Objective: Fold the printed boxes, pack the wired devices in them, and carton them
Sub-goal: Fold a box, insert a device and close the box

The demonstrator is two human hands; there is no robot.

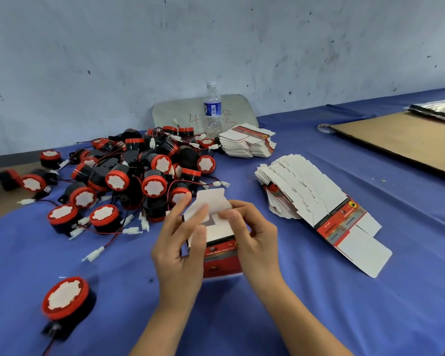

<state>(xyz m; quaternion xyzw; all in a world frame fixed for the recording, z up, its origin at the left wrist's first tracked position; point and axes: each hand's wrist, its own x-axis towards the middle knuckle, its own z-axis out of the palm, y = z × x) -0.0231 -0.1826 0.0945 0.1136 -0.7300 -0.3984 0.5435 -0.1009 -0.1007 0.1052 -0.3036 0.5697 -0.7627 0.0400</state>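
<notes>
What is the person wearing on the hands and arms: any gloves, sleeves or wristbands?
Nothing worn shows. The left hand and right hand have no gloves; no ring is apparent, though the fingers are blurred. The left forearm and right forearm carry no sleeves, watch or bands down to the frame's edge.

My one head-worn view looks forward and down, close over the table (319, 317), wall (216, 42) behind.

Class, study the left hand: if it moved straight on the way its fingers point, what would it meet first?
Probably the raised white flap of the printed box, which the left hand touches; beyond it, the pile of wired devices. Depth is unclear.
</notes>
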